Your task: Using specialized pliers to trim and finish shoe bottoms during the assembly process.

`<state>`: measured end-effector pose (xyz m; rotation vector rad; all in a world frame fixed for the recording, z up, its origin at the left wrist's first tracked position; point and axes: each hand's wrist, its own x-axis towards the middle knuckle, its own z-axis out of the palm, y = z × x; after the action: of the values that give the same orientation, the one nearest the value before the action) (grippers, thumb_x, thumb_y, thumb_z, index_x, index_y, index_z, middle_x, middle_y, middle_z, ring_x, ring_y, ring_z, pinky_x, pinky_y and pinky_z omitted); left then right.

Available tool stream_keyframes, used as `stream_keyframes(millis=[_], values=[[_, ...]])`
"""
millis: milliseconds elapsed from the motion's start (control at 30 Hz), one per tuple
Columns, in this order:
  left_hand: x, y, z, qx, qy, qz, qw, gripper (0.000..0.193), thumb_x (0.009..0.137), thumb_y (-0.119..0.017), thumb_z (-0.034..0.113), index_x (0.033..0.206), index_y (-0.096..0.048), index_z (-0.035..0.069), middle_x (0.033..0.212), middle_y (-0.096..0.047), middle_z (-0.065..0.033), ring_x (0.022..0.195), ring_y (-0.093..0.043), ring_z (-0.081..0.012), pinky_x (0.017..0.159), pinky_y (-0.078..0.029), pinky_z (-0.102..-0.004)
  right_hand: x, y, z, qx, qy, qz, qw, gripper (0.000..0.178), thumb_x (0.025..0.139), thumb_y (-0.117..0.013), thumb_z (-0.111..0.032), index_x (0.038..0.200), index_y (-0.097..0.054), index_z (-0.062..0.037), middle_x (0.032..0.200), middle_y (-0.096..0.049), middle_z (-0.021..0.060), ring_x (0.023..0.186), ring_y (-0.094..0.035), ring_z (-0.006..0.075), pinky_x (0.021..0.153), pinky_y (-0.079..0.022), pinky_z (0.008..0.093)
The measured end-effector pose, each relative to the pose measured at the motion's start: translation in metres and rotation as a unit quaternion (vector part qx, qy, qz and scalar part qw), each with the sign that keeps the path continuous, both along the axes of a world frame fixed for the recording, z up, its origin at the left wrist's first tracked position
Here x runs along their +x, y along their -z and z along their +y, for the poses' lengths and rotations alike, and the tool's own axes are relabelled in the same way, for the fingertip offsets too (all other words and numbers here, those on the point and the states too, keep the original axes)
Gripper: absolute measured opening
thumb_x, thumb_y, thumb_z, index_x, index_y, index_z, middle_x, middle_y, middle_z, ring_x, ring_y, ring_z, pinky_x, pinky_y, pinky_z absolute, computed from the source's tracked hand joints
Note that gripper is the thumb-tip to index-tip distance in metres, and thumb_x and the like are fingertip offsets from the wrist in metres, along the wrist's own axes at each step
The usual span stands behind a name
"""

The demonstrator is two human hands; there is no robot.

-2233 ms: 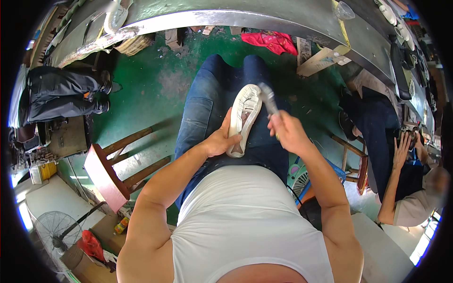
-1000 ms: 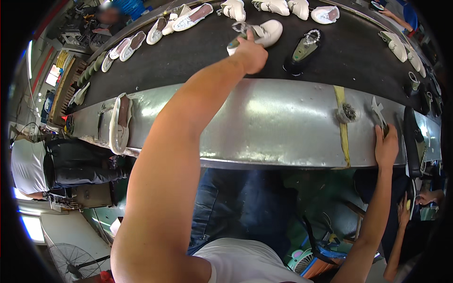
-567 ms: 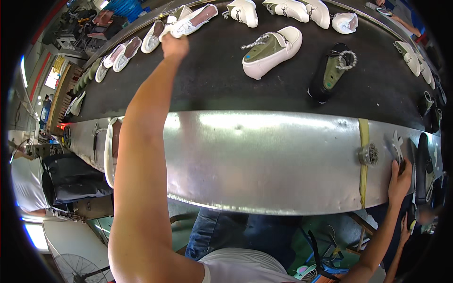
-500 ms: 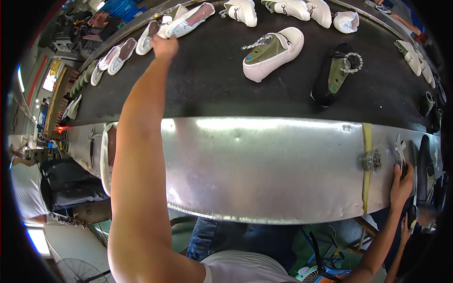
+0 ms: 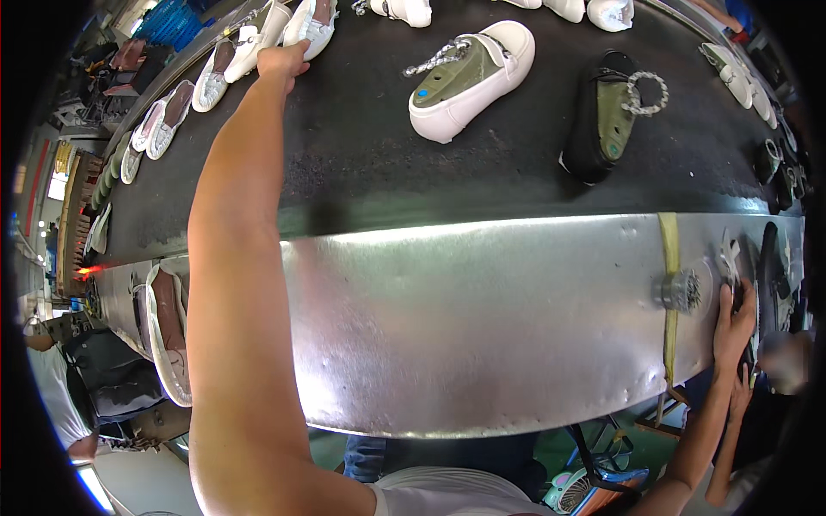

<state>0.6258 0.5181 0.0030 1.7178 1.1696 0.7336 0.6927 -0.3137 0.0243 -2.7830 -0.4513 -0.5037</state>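
My left hand [image 5: 282, 67] reaches across the black work surface to the row of shoes at the far left. Its fingers are closed on the near end of a white shoe [image 5: 311, 31] with a brownish lining. A white loafer [image 5: 251, 43] lies just left of that hand. At the right end of the metal ledge, my right hand [image 5: 734, 328] is closed around a metal hand tool that looks like pincers [image 5: 731, 256]; its handles are mostly hidden by the fingers. Left of this hand stands a small round cup of nails [image 5: 680, 291].
A white loafer [image 5: 475, 90] with a green insole and a black shoe [image 5: 600, 129] with a beaded loop lie mid-surface. The metal ledge [image 5: 473, 318] carries a yellow strap [image 5: 669, 318]. A white shoe upper [image 5: 168, 331] is beside my left forearm. A co-worker's arm [image 5: 731, 439] shows at right.
The view has shifted. The white shoe at my left hand has turned, its far end now pointing more away from me. My right hand stays at the metal tool.
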Motion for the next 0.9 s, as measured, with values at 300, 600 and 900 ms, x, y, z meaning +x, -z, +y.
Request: stream_keyframes(millis=[300,600,900], values=[[-0.168,-0.072,-0.131,-0.242,0.228,-0.132,0.934,0.030,0.101,-0.058,0.024,0.115,-0.061,-0.003,0.101,-0.068,-0.0101,0.084,-0.064,-0.0180,0.069,-0.052,-0.0271,-0.012,-0.007,0.017,0.009,-0.031,-0.032,0.999,0.047,0.097,-0.061,-0.036,0.122,-0.058,0.0030,0.111,-0.065,0.0249,0.102,-0.063,0.0405,0.089,-0.049,0.0427],[-0.448,-0.038,-0.459,-0.291,0.287,-0.303,0.861,0.093,0.075,-0.086,0.039,0.144,-0.039,-0.003,0.130,-0.059,-0.0151,0.118,-0.061,-0.0266,0.102,-0.049,-0.0401,-0.025,-0.001,0.004,0.051,-0.102,-0.161,0.980,0.048,0.099,-0.058,-0.037,0.124,-0.056,0.0040,0.111,-0.063,0.0260,0.103,-0.060,0.0432,0.090,-0.047,0.0467],[-0.551,0.055,-0.631,-0.366,0.354,-0.005,0.861,0.095,0.076,-0.085,0.017,0.153,-0.033,0.000,0.144,-0.051,-0.0131,0.132,-0.048,-0.0194,0.109,-0.039,-0.0351,-0.327,0.079,0.006,0.240,-0.270,0.470,0.805,0.039,0.092,-0.071,-0.030,0.114,-0.056,-0.0007,0.103,-0.070,0.0121,0.088,-0.068,0.0168,0.074,-0.055,0.0338]])
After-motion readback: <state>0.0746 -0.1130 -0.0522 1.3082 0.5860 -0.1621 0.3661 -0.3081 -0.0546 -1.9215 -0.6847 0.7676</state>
